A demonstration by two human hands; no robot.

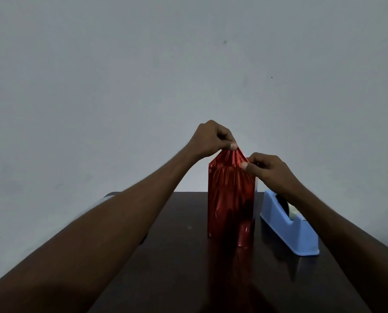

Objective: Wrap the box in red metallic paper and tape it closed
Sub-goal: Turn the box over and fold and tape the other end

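A tall box covered in red metallic paper (pixel 231 199) stands upright on the dark table (pixel 184 256). The paper rises to a peak above the box's top. My left hand (pixel 213 138) pinches that peak between thumb and fingers. My right hand (pixel 265 168) pinches the paper at the top right edge, slightly lower. The box itself is hidden under the paper. A light blue tape dispenser (pixel 287 227) with a roll of clear tape sits just right of the box.
A plain grey wall stands directly behind the table's far edge. The table's left edge runs diagonally under my left forearm. My right forearm passes over the near end of the dispenser.
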